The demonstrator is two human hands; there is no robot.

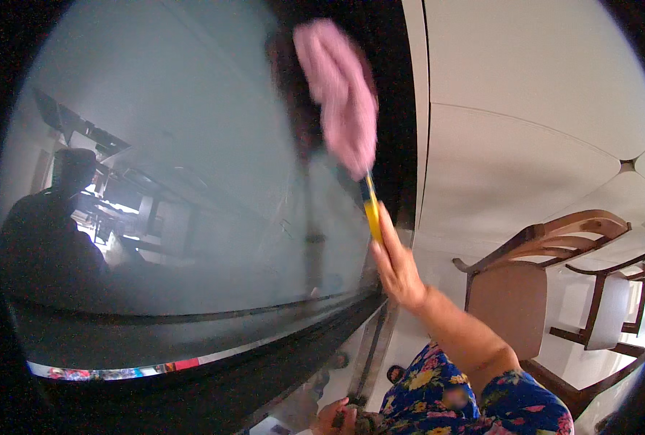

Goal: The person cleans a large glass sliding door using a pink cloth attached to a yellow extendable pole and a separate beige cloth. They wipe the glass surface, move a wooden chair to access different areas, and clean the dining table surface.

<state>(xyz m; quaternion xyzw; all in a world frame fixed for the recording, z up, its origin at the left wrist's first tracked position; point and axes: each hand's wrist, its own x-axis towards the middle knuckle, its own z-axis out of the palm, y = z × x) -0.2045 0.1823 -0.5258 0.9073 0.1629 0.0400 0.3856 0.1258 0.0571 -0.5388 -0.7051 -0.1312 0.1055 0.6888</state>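
Observation:
A yellow handle [373, 217] is gripped by my right hand [397, 266], with the arm stretched forward. At the handle's far end a pink cloth [341, 95], slightly blurred, covers whatever head is beneath it. The cloth lies over or close to the dark frame at the right side of a large glossy glass panel [219, 163], which reflects a person and a room. My left hand [333, 416] is low at the bottom edge, its fingers curled around or against a dark, rough object [367, 421] that I cannot identify.
Wooden chairs [507, 304] stand to the right on a pale tiled floor [518, 163]. A strip with coloured pictures [121, 373] runs along the panel's lower edge. A metal-like rail [374, 348] passes between the panel and my body.

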